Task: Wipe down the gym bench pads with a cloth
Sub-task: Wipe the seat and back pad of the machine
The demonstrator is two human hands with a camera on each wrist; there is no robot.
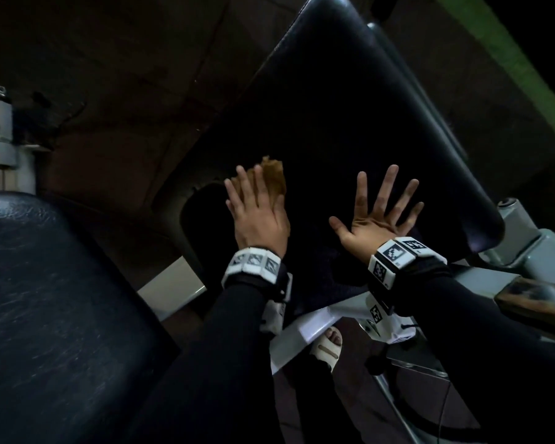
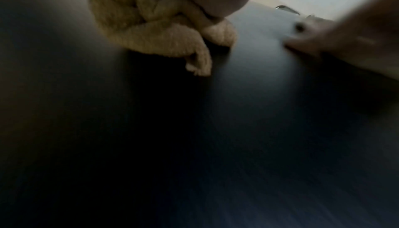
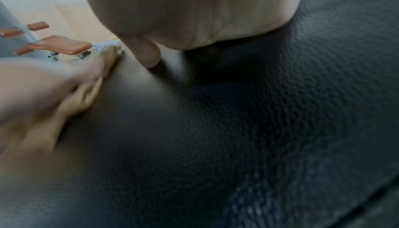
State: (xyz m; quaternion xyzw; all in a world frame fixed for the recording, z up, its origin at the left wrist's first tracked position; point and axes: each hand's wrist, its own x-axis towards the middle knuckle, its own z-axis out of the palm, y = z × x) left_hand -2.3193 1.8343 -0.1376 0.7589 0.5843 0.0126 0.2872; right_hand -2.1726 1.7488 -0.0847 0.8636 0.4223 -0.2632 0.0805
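A long black bench pad (image 1: 350,129) runs from the middle of the head view toward the top right. My left hand (image 1: 257,206) lies flat with straight fingers on a crumpled tan cloth (image 1: 274,176) at the pad's near left part. The cloth (image 2: 155,32) bunches under my palm in the left wrist view. My right hand (image 1: 378,216) rests on the pad beside it, fingers spread wide, holding nothing. In the right wrist view my right thumb (image 3: 146,56) touches the textured black pad (image 3: 237,120), with the cloth (image 3: 86,91) at the left.
A second black pad (image 1: 55,309) fills the lower left. The grey metal frame (image 1: 526,248) sticks out at the right, and a white frame bar (image 1: 305,328) runs below the pad. A sandalled foot (image 1: 329,346) stands on the floor beneath. An orange-padded machine (image 3: 60,45) stands far off.
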